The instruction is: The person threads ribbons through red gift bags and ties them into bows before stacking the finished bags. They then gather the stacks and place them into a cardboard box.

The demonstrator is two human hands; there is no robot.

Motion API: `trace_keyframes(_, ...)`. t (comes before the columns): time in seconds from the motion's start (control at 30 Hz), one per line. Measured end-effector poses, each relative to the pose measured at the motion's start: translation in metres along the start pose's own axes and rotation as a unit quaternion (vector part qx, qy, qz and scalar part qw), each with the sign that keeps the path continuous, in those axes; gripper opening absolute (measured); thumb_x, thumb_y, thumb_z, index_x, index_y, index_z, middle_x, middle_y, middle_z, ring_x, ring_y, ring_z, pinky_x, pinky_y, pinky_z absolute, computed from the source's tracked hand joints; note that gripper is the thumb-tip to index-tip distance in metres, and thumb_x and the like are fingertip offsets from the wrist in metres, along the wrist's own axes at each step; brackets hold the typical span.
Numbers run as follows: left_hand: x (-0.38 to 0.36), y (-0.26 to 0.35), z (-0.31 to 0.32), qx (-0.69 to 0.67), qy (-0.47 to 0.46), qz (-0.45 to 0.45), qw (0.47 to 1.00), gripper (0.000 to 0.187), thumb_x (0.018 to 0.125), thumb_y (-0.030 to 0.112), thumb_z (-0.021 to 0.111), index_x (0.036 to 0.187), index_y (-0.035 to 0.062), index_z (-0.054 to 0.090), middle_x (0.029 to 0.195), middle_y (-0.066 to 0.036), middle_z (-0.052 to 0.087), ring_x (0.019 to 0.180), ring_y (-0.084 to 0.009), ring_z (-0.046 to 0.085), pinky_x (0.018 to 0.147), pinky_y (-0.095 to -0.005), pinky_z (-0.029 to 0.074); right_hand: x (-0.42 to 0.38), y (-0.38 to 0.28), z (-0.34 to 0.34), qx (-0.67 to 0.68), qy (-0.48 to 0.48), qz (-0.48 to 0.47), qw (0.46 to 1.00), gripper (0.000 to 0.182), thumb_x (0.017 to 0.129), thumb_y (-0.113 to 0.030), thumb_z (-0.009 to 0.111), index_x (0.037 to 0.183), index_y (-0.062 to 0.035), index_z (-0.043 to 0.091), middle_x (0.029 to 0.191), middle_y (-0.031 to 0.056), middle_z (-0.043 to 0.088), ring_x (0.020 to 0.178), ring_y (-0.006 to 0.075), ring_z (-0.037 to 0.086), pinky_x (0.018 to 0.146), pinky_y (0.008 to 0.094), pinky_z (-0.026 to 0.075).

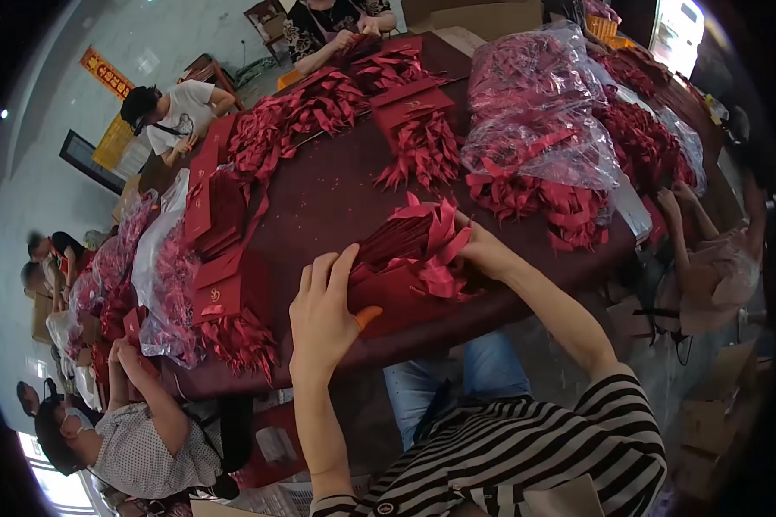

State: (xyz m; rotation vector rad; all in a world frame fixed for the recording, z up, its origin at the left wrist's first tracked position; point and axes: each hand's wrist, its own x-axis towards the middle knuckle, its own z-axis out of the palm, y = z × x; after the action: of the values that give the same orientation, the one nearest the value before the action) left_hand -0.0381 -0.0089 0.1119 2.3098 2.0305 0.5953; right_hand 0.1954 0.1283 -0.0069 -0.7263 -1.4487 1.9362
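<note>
Between my two hands, at the table's near edge, is a stack of red paper gift bags (pixel 397 289) with pinkish-red ribbons bunched at its right end. My left hand (pixel 326 297) grips the stack's left end, fingers over the top edge and thumb on the near face; an orange cover sits on that thumb. On the right end, my right hand (pixel 483 250) closes around the bags by the ribbons, its fingertips partly hidden. Left of my left hand lies a ribboned pile of red bags (pixel 233 289) with a gold mark.
Plastic-wrapped ribboned bags (pixel 539 112) stand at the right back. More red bags (pixel 414 108) lie farther across the dark red tablecloth (pixel 319 194). Co-workers sit around the table, one at left in a dotted shirt (pixel 151 448). Cardboard boxes (pixel 716 405) are at lower right.
</note>
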Motion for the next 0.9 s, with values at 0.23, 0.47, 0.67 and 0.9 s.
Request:
trace_keyframes(0.23, 0.002, 0.004, -0.002, 0.012, 0.011, 0.0, 1.0, 0.086, 0.057, 0.018, 0.089, 0.134, 0.0136, 0.052, 0.123, -0.01, 0.055, 0.11, -0.0326, 0.059, 0.086, -0.0408, 0.053, -0.023, -0.057, 0.004, -0.368, 0.228, -0.367, 0.823, 0.046, 0.089, 0.003, 0.056, 0.132, -0.0101, 0.056, 0.133, 0.0073, 0.052, 0.12, 0.0201, 0.053, 0.099, 0.0318, 0.043)
trace_keyframes(0.47, 0.001, 0.007, -0.004, 0.014, 0.018, 0.01, 1.0, 0.085, 0.057, 0.018, 0.089, 0.133, 0.0119, 0.052, 0.122, -0.011, 0.057, 0.108, -0.033, 0.06, 0.085, -0.0407, 0.053, 0.027, -0.088, 0.044, -0.47, 0.029, -0.319, 0.822, 0.023, 0.091, -0.016, 0.064, 0.11, -0.005, 0.07, 0.11, 0.0124, 0.066, 0.102, 0.0277, 0.064, 0.088, 0.0373, 0.051)
trace_keyframes(0.67, 0.0, 0.006, -0.003, 0.006, 0.013, 0.011, 1.0, 0.082, 0.058, 0.017, 0.089, 0.132, 0.0113, 0.054, 0.122, -0.01, 0.058, 0.106, -0.0324, 0.062, 0.083, -0.0405, 0.054, 0.017, -0.09, 0.025, -0.397, 0.08, -0.317, 0.858, 0.014, 0.09, -0.004, 0.062, 0.103, 0.0002, 0.063, 0.086, 0.0098, 0.069, 0.085, 0.0207, 0.07, 0.074, 0.0305, 0.054)
trace_keyframes(0.9, -0.002, 0.004, 0.0, 0.01, 0.029, 0.02, 0.999, 0.084, 0.057, 0.019, 0.088, 0.133, 0.0131, 0.053, 0.124, -0.009, 0.057, 0.107, -0.0308, 0.061, 0.083, -0.0396, 0.054, 0.004, -0.049, -0.037, -0.392, 0.358, -0.336, 0.778, 0.04, 0.09, -0.005, 0.062, 0.128, -0.0023, 0.05, 0.126, 0.0137, 0.054, 0.113, 0.0246, 0.058, 0.09, 0.0359, 0.051)
